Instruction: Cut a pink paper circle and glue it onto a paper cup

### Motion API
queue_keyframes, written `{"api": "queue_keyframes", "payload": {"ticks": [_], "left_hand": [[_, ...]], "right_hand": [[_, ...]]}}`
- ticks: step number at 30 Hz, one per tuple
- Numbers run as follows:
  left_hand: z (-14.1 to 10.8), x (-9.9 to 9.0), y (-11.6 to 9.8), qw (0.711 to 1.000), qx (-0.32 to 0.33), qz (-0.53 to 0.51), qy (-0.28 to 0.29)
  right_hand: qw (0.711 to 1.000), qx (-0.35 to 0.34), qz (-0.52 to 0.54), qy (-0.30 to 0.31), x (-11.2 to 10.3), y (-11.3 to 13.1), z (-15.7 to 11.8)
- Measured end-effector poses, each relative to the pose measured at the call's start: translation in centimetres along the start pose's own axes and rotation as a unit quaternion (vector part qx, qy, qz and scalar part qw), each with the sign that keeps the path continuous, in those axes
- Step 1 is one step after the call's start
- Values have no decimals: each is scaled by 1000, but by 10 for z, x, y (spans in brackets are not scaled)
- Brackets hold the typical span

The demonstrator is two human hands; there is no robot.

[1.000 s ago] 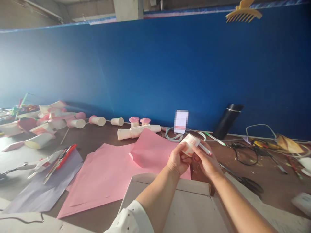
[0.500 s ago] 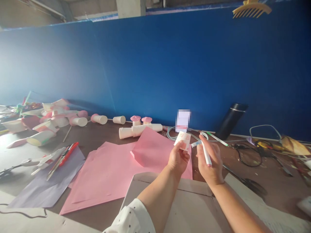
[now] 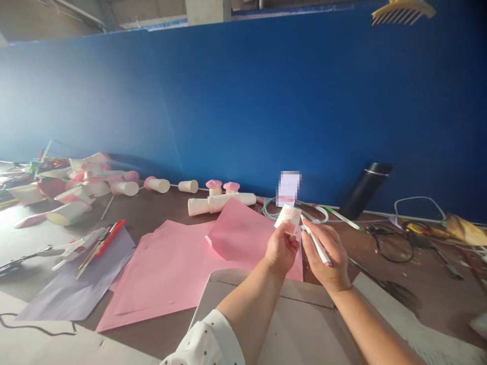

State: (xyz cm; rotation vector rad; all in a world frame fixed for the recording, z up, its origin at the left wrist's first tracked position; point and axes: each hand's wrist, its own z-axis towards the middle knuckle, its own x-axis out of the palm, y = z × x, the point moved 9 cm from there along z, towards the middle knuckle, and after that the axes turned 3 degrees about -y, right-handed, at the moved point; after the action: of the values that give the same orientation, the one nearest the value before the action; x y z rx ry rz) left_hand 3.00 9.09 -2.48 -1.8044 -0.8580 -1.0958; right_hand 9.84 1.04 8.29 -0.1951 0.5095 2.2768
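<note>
My left hand (image 3: 281,247) pinches a small white paper piece (image 3: 288,215) by its lower edge; pinkish-red markings show on it. Held in my right hand (image 3: 326,253) is a white marker pen (image 3: 318,243) with a pink end, its tip close to the paper's right edge. Whether the tip touches the paper I cannot tell. Below and left of my hands lie pink paper sheets (image 3: 171,274), one with a folded-up corner. Behind the paper a pale phone-like rectangle (image 3: 289,188), blurred out, leans near the blue panel.
Stacked paper cups (image 3: 224,203) lie behind the pink sheets. A red utility knife (image 3: 109,238) and a glue gun (image 3: 78,247) rest on a grey-purple sheet (image 3: 76,299). A black bottle (image 3: 365,190) leans against the blue panel (image 3: 243,111). Cables (image 3: 395,253) run on the right.
My right hand has moved left, bringing the marker's tip closer to the paper in my left hand. The view has shifted slightly.
</note>
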Motion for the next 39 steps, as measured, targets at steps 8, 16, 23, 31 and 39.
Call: {"api": "queue_keyframes", "payload": {"ticks": [8, 16, 23, 31, 39], "left_hand": [[4, -4, 2, 1000, 7, 15, -17], [3, -8, 0, 998, 21, 26, -55], [4, -5, -2, 998, 20, 44, -35], [10, -7, -5, 998, 41, 50, -11], [11, -8, -8, 998, 49, 40, -20]], "right_hand": [[1000, -5, -7, -23, -3, 0, 2], [999, -3, -34, -40, -6, -1, 1], [999, -1, -29, -46, -2, -5, 0], [998, 1, -43, -53, 2, -12, -6], [998, 2, -42, -56, 3, -12, -8]]}}
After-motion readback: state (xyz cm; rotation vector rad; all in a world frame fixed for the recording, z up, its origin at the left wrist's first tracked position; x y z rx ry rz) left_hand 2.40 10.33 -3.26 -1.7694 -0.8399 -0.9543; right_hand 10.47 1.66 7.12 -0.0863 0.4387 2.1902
